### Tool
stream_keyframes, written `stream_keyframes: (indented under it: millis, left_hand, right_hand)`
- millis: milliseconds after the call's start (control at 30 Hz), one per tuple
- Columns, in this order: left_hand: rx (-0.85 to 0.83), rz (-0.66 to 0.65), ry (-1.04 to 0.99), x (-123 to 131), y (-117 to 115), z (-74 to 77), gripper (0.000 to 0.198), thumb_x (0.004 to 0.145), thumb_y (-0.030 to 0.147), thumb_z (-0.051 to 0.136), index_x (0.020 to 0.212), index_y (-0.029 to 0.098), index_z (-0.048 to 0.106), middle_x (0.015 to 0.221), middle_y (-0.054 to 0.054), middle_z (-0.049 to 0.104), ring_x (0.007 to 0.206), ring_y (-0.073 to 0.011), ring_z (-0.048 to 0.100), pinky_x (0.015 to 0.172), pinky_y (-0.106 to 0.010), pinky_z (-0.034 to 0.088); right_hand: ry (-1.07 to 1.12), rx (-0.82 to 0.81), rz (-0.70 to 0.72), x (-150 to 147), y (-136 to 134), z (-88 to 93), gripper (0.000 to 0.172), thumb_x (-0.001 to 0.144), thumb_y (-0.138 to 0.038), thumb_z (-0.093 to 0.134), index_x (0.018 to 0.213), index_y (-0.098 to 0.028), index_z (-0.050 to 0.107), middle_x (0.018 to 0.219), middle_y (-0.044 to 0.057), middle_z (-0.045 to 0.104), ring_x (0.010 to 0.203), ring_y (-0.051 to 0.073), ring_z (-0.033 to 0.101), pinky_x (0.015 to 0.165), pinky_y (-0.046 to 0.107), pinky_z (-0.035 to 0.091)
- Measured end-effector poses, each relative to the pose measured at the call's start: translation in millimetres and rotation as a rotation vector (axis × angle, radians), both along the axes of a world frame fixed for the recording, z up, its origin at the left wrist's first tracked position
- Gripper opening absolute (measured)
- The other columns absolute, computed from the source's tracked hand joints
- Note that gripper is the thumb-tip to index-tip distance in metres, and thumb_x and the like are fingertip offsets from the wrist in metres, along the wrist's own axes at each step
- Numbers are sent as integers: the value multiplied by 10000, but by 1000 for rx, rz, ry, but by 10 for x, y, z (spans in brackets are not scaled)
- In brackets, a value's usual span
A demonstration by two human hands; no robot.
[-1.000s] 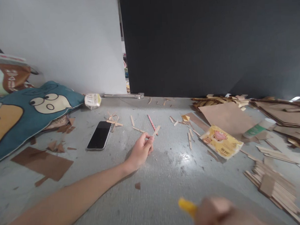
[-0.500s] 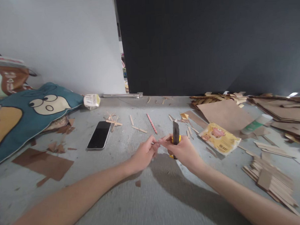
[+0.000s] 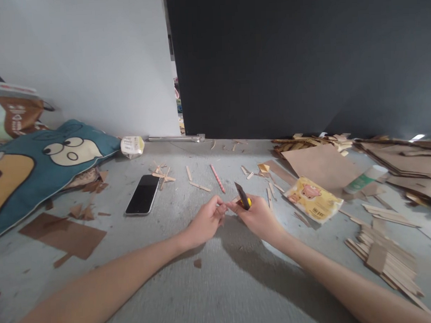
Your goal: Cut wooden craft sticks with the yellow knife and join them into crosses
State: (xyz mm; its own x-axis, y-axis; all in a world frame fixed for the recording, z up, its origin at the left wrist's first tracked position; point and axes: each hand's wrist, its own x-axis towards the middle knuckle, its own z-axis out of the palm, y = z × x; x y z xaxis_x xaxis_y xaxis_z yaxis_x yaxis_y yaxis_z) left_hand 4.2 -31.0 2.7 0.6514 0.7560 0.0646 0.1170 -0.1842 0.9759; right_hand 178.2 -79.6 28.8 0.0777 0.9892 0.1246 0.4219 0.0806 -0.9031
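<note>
My right hand (image 3: 258, 217) is closed round a yellow and black utility knife (image 3: 243, 198), whose dark blade end points up and to the left. Its fingertips meet those of my left hand (image 3: 208, 220), which is pinched closed just above the table. Whatever sits between the left fingertips is too small and covered to name. Beyond the hands lies a red and white patterned pencil (image 3: 217, 178). Short pieces of wooden stick (image 3: 200, 186) rest to its left, and more sticks (image 3: 269, 196) lie right of the knife.
A phone (image 3: 143, 195) lies left of my hands, near small crossed sticks (image 3: 164, 176). A blue cartoon cushion (image 3: 51, 164) fills the far left. Rightward are a yellow packet (image 3: 313, 199), a glue stick (image 3: 366, 179), brown cardboard (image 3: 323, 166) and a pile of wooden strips (image 3: 391, 258).
The utility knife has tilted from upright to leaning left, with its blade end lower, as my right hand turned. My left hand stays pinched in nearly the same place.
</note>
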Motion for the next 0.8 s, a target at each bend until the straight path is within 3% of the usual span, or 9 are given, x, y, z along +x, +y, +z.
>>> stream_keyframes:
  millis: [367,533,667,733,800]
  left_hand:
    - [-42,44,-7,4,3,5,507,972,722,452,865,227,438,583,81,431,508,-105,348,511,-238,274]
    - [-197,204,-158,12,114,-20,468,959,693,512,885,241,414,551,118,349,435,-84,267,450,-218,209]
    - [-256,207,-243,16,154,-17,447,953,659,564,900,243,408,538,130,326,410,-68,228,435,-205,163]
    - [-225,194,-222,15,140,-17,439,960,654,563,921,236,432,543,121,356,420,-72,263,438,-201,180]
    - [-193,201,-209,14,125,-23,439,963,656,555,940,229,453,559,109,391,436,-76,298,443,-201,207]
  right_hand:
    - [24,0,-5,5,37,-60,461,858,-617,651,781,-166,709,709,57,693,632,164,546,616,295,418]
    - [-2,-20,-22,38,40,-56,448,844,-618,636,695,-198,594,596,-14,536,565,136,442,571,287,364]
    - [-14,-3,-38,78,38,-52,452,882,-628,579,712,-209,572,585,-29,476,553,134,413,543,281,342]
    - [-33,27,-17,94,38,-76,396,884,-600,602,800,-213,587,597,-39,487,558,139,435,548,274,361]
    - [-78,61,21,107,36,-129,356,890,-551,631,1012,-221,577,631,-59,516,561,147,469,563,269,395]
